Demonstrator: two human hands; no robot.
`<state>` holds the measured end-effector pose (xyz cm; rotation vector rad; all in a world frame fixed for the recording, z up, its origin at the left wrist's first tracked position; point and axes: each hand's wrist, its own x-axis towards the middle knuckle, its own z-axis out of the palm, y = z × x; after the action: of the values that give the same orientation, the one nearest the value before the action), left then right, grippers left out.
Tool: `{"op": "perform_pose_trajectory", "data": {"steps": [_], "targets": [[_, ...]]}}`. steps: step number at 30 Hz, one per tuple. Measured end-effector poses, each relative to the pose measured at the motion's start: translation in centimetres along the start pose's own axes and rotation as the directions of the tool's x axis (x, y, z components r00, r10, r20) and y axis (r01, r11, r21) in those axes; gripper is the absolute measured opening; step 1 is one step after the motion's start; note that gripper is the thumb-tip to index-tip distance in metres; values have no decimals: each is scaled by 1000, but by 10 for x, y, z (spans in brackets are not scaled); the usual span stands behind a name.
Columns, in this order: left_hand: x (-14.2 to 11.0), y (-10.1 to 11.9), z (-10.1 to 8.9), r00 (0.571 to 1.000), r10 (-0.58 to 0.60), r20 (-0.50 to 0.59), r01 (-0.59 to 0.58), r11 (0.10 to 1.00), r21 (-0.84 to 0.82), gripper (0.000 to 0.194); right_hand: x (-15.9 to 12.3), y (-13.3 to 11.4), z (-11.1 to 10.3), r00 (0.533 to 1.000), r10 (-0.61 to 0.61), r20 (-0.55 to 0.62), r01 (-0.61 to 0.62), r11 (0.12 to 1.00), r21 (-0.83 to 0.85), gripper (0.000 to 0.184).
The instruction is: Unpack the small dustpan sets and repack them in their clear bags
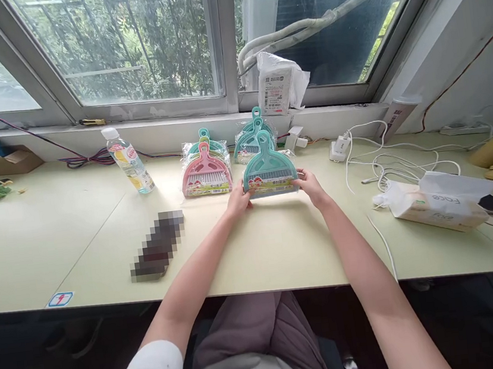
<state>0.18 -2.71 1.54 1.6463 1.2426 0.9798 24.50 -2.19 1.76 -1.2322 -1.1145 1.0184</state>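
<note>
In the head view, the left hand (239, 199) and right hand (312, 188) are pinching one teal dustpan set (267, 163) by its lower corners, while one pink dustpan set (206, 171) and one bottle (130, 163) are standing leftward on the table (276, 246).

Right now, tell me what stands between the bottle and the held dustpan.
In the head view, the pink dustpan, with a teal handle behind it, stands between the bottle and the held dustpan; the left hand is at the latter's left edge.
</note>
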Motion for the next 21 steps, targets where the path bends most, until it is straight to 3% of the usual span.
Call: {"op": "perform_pose_trajectory", "data": {"steps": [3, 8, 13, 17, 21], "targets": [[-1, 3, -8, 999, 27, -48, -16, 977, 210, 36, -2, 0, 1, 995, -35, 98, 44, 995, -90, 53], [1, 13, -27, 990, 135, 40, -138, 877, 460, 51, -1, 6, -1, 993, -63, 96, 73, 993, -98, 53], [11, -1, -81, 929, 270, 252, -367, 606, 705, 73, 3, 9, 0, 995, -104, 12, 104, 995, -1, 52], [6, -33, -134, 943, 276, 185, -293, 427, 856, 54, 6, 12, 2, 992, -120, -32, 121, 991, 62, 53], [2, -57, -164, 944, 322, 71, -196, 377, 905, 21, 7, 16, 7, 991, -133, -1, 133, 989, 69, 50]]}}
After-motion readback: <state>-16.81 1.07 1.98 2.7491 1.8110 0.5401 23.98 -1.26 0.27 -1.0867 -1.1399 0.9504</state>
